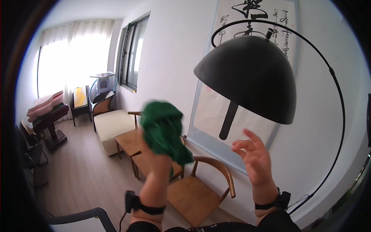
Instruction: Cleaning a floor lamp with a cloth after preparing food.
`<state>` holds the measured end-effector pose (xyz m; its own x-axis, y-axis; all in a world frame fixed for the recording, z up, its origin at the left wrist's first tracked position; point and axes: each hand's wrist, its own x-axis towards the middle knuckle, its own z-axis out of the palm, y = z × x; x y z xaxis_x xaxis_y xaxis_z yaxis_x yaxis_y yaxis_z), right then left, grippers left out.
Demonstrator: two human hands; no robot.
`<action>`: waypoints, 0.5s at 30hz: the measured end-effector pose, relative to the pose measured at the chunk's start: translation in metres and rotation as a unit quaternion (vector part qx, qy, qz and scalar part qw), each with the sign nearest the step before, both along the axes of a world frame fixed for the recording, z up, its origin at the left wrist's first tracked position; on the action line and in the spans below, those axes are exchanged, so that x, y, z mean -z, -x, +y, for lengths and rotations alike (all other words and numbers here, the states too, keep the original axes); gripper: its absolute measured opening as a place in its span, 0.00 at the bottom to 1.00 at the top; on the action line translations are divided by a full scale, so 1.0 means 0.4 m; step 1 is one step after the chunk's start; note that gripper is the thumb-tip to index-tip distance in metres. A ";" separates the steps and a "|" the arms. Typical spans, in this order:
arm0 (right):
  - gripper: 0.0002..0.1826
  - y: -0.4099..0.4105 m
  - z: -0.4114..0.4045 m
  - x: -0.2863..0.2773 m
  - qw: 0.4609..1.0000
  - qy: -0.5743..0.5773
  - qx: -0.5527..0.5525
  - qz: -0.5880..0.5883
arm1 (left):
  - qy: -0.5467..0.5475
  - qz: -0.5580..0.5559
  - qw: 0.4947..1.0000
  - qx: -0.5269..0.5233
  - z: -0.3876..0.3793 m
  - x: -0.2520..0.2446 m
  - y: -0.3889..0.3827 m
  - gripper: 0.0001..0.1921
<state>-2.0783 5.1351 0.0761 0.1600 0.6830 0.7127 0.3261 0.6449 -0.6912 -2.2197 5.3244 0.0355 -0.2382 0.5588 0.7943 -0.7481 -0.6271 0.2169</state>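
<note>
A crumpled green cloth (163, 127) is held up in my left hand (155, 158), blurred by motion and hiding most of the fingers. Below the black dome lampshade (249, 75) my right hand (256, 162) is raised with fingers apart and partly curled, holding nothing. The lampshade hangs from a thin curved black pole (337, 81), and a flat dark bar (229, 120) extends down from beneath it. My right fingertips are apart from the shade's lower rim. Black straps with small devices circle both wrists.
Wooden armchairs (197, 194) and a small wooden table (129, 140) stand below, beside a cream upholstered ottoman (114, 124). A calligraphy scroll (208, 110) hangs behind the lamp. At the lower left is a grey-edged panel (81, 217). Pink cushions (46, 104) are stacked farther back.
</note>
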 end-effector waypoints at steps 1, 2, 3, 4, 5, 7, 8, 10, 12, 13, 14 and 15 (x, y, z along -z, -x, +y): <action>0.38 -0.012 0.006 -0.021 0.998 -0.049 -0.025 0.027 | -0.019 -0.022 1.000 0.001 0.041 -0.067 0.009 0.27; 0.38 -0.021 0.008 -0.037 0.993 -0.095 -0.046 0.059 | -0.028 0.002 0.998 -0.062 0.048 -0.147 0.030 0.29; 0.38 -0.016 0.003 -0.054 0.992 -0.104 -0.040 0.057 | -0.097 -0.046 0.994 0.009 0.079 -0.248 0.035 0.32; 0.38 -0.016 0.014 -0.067 0.985 -0.146 -0.059 0.065 | -0.140 0.008 0.989 -0.038 0.086 -0.329 0.046 0.35; 0.38 -0.017 0.023 -0.079 0.977 -0.189 -0.073 0.071 | -0.180 0.048 0.982 -0.019 0.069 -0.407 0.041 0.40; 0.34 0.018 0.042 -0.105 0.963 -0.231 -0.097 0.094 | -0.273 0.088 0.930 -0.230 0.088 -0.536 0.066 0.42; 0.31 0.018 0.037 -0.120 0.962 -0.226 -0.093 0.120 | -0.305 0.090 0.918 -0.237 0.078 -0.591 0.034 0.34; 0.19 0.019 0.036 -0.137 0.956 -0.232 -0.089 0.158 | -0.333 0.144 0.922 -0.133 0.015 -0.672 -0.027 0.25; 0.18 0.056 0.044 -0.148 0.949 -0.245 -0.032 0.196 | -0.327 0.127 0.877 -0.328 -0.009 -0.738 -0.108 0.20; 0.18 0.073 0.048 -0.155 0.938 -0.251 0.009 0.239 | -0.376 0.139 0.844 -0.355 -0.014 -0.763 -0.147 0.21; 0.16 0.084 0.052 -0.156 0.927 -0.257 0.028 0.272 | -0.412 0.236 0.814 -0.334 -0.018 -0.790 -0.180 0.22; 0.16 0.083 0.057 -0.155 0.925 -0.268 0.039 0.266 | -0.446 0.329 0.770 -0.315 -0.023 -0.811 -0.190 0.22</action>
